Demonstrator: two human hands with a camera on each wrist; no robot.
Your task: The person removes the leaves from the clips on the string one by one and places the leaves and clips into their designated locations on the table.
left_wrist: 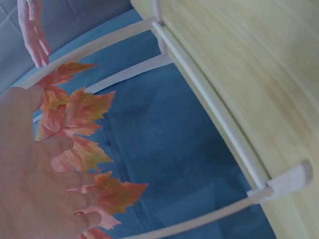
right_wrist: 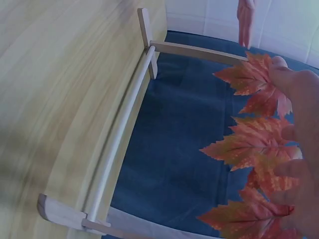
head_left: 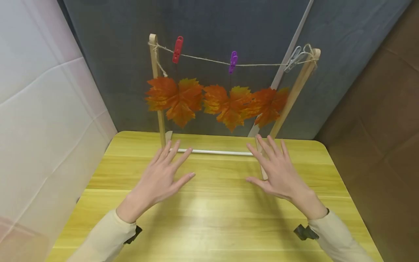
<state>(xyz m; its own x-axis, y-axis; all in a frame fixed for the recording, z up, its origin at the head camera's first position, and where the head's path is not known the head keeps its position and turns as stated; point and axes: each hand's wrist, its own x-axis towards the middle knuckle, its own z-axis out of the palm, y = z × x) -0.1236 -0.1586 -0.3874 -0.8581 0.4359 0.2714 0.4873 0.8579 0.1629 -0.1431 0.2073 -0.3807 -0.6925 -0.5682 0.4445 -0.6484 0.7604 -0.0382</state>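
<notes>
Cream sleeves (head_left: 104, 233) lie nearest the head camera, running out to the left hand (head_left: 157, 182) and right hand (head_left: 283, 176), both with fingers spread and gripping nothing. Beyond them we find three orange leaves (head_left: 178, 98), hanging in front of a dark backdrop (head_left: 212, 22) below a cord (head_left: 209, 60) between two wooden posts (head_left: 296, 91). We judge the leaves light, thin and easily creased, best pinched near the stem. A red clip (head_left: 178, 50), a purple clip (head_left: 233, 62) and a grey clip (head_left: 294, 60) sit on the cord; we would expect stiff springs, to be squeezed at the tails. The slack-looking cord could sway if pulled. A white rod (head_left: 222, 152) spans the frame's base, low above the table (head_left: 203, 218); the posts limit sideways reach.

From the left wrist, we see the left hand overlapping the leaves; we cannot tell whether it touches them. The frame's foot (left_wrist: 291, 181) rests at the table edge.

From the right wrist, the right hand similarly hides the leaves' inner parts; contact, again, we cannot confirm.
</notes>
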